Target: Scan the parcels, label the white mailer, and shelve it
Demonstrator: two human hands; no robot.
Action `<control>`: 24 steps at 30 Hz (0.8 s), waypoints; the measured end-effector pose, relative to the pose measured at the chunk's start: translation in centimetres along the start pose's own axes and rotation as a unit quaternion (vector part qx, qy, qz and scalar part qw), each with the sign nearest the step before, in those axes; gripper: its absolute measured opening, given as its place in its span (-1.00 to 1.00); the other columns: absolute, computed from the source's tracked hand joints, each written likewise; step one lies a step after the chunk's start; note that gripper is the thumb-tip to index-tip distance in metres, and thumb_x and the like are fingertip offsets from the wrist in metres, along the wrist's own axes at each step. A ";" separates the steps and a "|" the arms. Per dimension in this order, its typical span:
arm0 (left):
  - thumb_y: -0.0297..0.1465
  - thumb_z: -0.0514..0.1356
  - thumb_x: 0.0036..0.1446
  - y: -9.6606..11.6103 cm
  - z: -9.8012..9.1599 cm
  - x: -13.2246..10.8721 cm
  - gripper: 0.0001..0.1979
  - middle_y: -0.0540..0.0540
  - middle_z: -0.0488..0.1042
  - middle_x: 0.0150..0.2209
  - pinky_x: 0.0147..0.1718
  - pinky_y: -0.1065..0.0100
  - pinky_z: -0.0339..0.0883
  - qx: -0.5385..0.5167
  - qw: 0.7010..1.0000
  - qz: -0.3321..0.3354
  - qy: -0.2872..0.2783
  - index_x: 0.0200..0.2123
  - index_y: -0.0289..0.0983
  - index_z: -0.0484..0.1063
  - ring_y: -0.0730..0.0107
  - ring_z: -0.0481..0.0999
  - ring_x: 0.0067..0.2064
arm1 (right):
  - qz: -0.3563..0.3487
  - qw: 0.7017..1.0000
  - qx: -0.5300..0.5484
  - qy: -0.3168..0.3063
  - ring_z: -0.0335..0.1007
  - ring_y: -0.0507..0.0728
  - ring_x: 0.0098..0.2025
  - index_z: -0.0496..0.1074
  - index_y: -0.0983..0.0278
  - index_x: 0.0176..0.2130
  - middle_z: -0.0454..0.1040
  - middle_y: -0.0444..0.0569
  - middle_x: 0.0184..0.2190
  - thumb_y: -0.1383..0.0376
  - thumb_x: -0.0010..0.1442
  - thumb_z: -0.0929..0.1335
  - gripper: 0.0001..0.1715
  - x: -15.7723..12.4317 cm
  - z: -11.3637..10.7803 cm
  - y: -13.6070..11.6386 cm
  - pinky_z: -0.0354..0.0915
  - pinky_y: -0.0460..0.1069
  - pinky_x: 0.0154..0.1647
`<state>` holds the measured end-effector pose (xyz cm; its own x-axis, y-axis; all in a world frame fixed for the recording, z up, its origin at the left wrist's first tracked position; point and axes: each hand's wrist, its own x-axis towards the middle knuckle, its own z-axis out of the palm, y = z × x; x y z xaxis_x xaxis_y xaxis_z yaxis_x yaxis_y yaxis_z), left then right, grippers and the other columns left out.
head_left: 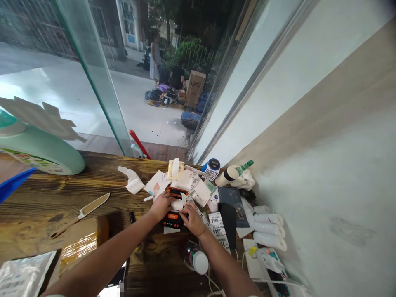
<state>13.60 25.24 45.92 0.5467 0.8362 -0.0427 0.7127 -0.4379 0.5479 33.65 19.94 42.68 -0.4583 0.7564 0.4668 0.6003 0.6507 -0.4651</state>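
Observation:
A small black label printer (172,222) with orange trim lies on the wooden table, its lid (177,192) raised. White paper from a label roll (177,205) shows in its opening, with a loose end sticking up. My left hand (163,206) grips the printer's left side, its fingers curled at the lid and roll. At the right edge of the opening, my right hand (192,218) is closed, fingertips pinched at the label paper; the exact contact is partly hidden. Printed number labels (217,227) lie beside my right wrist.
A knife (83,212), a taped parcel (83,247) and a detergent bottle (43,148) are on the left. Near my right forearm stands a white-capped bottle (200,262). White rolls (269,229) and a power strip (266,268) sit by the wall. People are outside the glass.

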 end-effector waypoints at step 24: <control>-0.40 0.03 0.25 -1.5 1.5 -3.4 -0.70 -0.14 0.48 -0.13 0.08 0.14 0.32 0.048 0.983 0.157 0.082 0.00 -0.21 0.43 0.24 0.41 -0.01 | 0.021 0.998 -0.031 0.045 0.44 0.22 -0.04 0.35 0.19 -0.04 0.44 0.10 -0.11 0.36 0.19 0.34 -0.69 -2.2 0.5 0.8 0.48 0.18 -0.07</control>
<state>11.30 22.62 44.00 0.6733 0.6939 0.2554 0.5630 -0.7050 0.4313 34.86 18.81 40.92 -0.3730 0.7713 0.5157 0.6583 0.6117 -0.4386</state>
